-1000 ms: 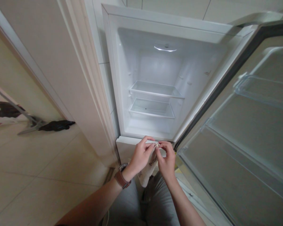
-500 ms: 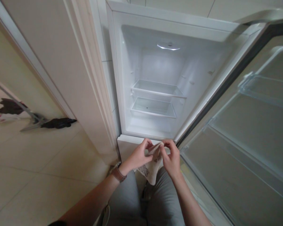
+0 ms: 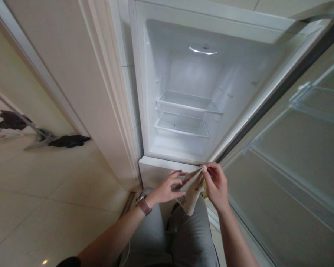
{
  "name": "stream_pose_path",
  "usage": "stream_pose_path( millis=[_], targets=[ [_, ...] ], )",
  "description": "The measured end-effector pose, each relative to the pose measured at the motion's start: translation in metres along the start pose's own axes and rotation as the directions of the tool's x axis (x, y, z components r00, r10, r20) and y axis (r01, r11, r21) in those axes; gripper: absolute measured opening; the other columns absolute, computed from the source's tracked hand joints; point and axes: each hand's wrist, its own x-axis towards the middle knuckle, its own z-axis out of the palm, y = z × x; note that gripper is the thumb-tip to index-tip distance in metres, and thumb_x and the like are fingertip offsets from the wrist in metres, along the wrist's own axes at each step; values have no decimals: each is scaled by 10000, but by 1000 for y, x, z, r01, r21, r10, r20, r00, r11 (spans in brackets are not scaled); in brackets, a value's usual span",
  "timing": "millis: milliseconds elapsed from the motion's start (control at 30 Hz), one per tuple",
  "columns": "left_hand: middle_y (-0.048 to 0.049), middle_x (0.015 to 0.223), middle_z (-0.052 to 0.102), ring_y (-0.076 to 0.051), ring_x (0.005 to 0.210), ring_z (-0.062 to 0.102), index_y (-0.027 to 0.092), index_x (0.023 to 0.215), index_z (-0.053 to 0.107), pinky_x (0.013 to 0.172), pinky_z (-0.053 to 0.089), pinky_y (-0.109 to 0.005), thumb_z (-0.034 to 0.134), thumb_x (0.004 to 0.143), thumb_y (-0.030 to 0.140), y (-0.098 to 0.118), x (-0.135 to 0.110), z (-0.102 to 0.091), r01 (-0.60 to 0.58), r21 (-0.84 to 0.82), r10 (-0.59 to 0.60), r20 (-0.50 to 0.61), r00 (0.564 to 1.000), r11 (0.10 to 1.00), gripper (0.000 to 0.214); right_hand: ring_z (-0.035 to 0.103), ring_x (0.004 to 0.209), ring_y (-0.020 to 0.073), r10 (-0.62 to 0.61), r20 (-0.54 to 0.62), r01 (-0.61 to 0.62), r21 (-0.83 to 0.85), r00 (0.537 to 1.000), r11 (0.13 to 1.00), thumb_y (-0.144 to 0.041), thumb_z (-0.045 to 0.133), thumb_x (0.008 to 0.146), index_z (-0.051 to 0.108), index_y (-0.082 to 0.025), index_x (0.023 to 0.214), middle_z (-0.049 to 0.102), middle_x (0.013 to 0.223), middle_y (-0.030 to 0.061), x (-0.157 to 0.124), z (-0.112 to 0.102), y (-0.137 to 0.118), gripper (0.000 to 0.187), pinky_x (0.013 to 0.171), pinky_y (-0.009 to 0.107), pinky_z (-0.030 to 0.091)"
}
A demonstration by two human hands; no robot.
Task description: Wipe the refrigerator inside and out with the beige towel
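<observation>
A beige cloth point(image 3: 192, 191) with dark printed figures hangs in a loose, pointed fold above my knees. My right hand point(image 3: 217, 183) pinches its upper corner between thumb and fingertips. Just left of the cloth is my left hand point(image 3: 169, 188), its thumb and fingers apart; the thumb tip lies by the cloth's edge, and whether it touches cannot be made out. Both hands are in front of an open fridge point(image 3: 143, 92), whose lit white interior has two clear shelves, an upper shelf point(image 3: 189, 100) and a lower one point(image 3: 182, 125).
The fridge door point(image 3: 303, 155) stands wide open on the right, with clear door racks. A pale door frame point(image 3: 100, 74) rises close on the left. Beyond it a long-handled tool and a black bag point(image 3: 69, 141) lie on the tiled floor point(image 3: 58, 193).
My right hand has moved right with the cloth's corner. The left hand, which was close to the cloth's top, is now lower with its fingers spread. The view has shifted slightly.
</observation>
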Motion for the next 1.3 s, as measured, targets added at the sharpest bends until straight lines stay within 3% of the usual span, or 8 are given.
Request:
stream_pose_path(
  millis=[133, 267, 500, 667, 867, 1100, 1300],
  targets=[
    [-121, 1305, 677, -296, 1358, 542, 209, 804, 742, 1160, 424, -434, 849, 854, 304, 2, 6, 1, -15, 28, 15, 4, 1000, 999, 151, 663, 913, 162, 18, 4, -18, 11, 1000, 1000, -393, 653, 1000, 649, -218, 1008, 687, 968, 36, -1, -4, 0, 174, 856, 296, 528],
    [-109, 1301, 646, -289, 1281, 577, 197, 736, 742, 1112, 436, -386, 895, 798, 287, 6, 3, 4, -34, 67, 37, -42, 998, 997, 188, 662, 920, 169, 32, 26, -33, 18, 999, 999, -410, 661, 996, 656, -219, 1012, 690, 973, 44, -1, -8, 5, 192, 859, 299, 534],
    [-39, 910, 549, -195, 908, 589, 190, 706, 702, 793, 431, -267, 765, 895, 295, 8, -7, -6, 18, 210, 3, -98, 995, 978, 225, 650, 899, 152, 18, 5, -18, -12, 1000, 1000, -381, 674, 992, 667, -217, 1003, 683, 945, 29, -3, -10, 9, 165, 842, 275, 524],
    [-16, 789, 550, -203, 855, 601, 203, 679, 614, 765, 401, -266, 748, 900, 285, -6, -27, -4, 129, 325, -134, -5, 991, 937, 271, 632, 880, 145, 9, -21, -11, -59, 1000, 998, -373, 672, 992, 672, -212, 983, 672, 927, 23, -4, -7, 7, 161, 830, 267, 510],
    [-6, 730, 540, -166, 726, 537, 189, 652, 544, 678, 331, -260, 671, 914, 235, -17, -41, 6, 226, 368, -224, -49, 973, 902, 295, 632, 885, 152, 34, -45, -38, -86, 998, 996, -394, 661, 998, 673, -204, 989, 673, 933, 30, -3, -7, 11, 191, 839, 281, 512],
    [19, 739, 567, -133, 705, 510, 176, 732, 567, 678, 319, -246, 558, 985, 272, -20, -40, -19, 186, 305, -188, -26, 982, 934, 271, 627, 850, 138, 22, -132, -44, -162, 991, 986, -422, 668, 986, 673, -196, 960, 667, 901, 14, 2, -15, 14, 228, 806, 264, 503],
    [56, 693, 531, -109, 688, 482, 173, 748, 562, 674, 329, -225, 596, 942, 262, -22, -42, -42, 220, 237, -194, -131, 972, 946, 216, 626, 841, 142, 100, -175, -119, -103, 980, 987, -472, 684, 963, 659, -191, 962, 661, 908, 13, 1, -14, 19, 282, 797, 273, 501]
  ],
)
